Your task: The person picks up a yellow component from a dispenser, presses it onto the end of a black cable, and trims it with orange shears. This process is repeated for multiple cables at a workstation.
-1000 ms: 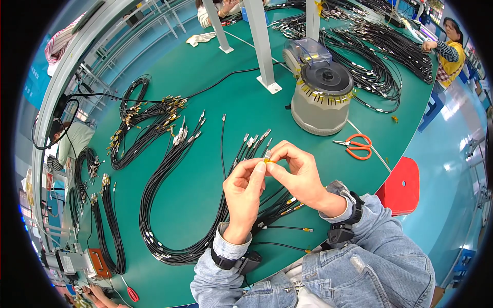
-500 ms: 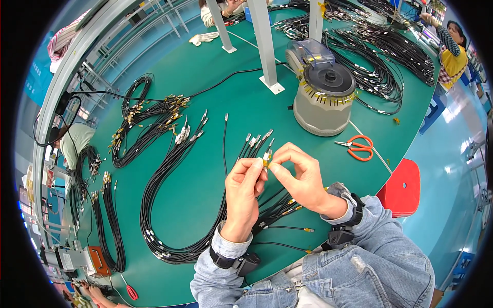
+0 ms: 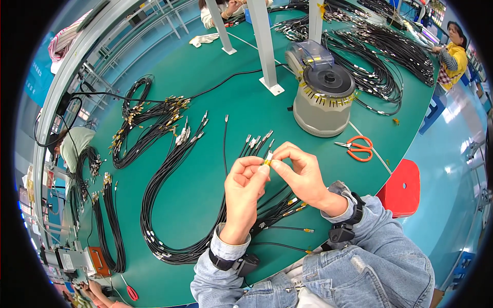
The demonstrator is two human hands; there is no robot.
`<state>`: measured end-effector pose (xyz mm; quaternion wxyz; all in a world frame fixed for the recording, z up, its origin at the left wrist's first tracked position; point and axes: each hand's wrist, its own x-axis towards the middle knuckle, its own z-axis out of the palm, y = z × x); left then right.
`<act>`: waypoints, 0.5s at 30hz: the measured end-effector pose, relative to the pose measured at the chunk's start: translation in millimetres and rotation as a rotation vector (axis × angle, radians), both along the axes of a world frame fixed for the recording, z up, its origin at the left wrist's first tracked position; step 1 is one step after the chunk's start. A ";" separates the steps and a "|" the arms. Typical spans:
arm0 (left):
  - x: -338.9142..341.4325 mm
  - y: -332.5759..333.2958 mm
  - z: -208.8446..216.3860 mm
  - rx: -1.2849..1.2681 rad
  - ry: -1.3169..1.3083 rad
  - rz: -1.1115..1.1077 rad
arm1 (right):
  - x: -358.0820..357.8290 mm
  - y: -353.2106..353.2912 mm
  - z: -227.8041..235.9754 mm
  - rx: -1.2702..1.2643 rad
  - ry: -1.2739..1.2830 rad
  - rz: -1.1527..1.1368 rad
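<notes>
My left hand [image 3: 243, 191] and my right hand [image 3: 301, 174] meet over the table, both pinched closed on the end of a black cable. A silver connector [image 3: 269, 155] sticks up between the fingertips, with a bit of yellow tape [image 3: 267, 162] just below it. Behind my fingers, several more silver connector ends [image 3: 255, 141] of the black cables fan out. A long U-shaped bundle of black cables [image 3: 149, 205] lies to the left of my left hand. Beneath and beside my right wrist are cable ends [image 3: 292, 207] wrapped in yellow tape.
A round tape dispenser [image 3: 321, 110] with yellow strips stands beyond my right hand. Orange-handled scissors [image 3: 359, 149] lie nearby. A red stool [image 3: 403, 190] is at the table's right edge. More cable bundles [image 3: 154, 123] lie at left; metal posts [image 3: 264, 51] rise behind. Other people work around.
My left thumb has shifted slightly up and right against the taped spot; my right hand has barely moved. At the far right, a person's arm has come down.
</notes>
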<state>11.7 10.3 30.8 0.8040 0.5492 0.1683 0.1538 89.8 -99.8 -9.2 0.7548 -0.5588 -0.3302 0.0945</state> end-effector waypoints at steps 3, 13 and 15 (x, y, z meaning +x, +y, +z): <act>0.2 0.5 -6.7 0.153 -0.041 0.041 | -0.2 -0.3 0.7 0.013 -0.002 -0.002; 1.8 -0.3 -23.9 0.856 -0.185 0.280 | -2.5 -1.9 1.6 -0.015 0.004 -0.036; 2.2 0.8 -24.9 1.030 -0.230 0.308 | -3.2 -2.1 2.5 -0.016 0.003 -0.040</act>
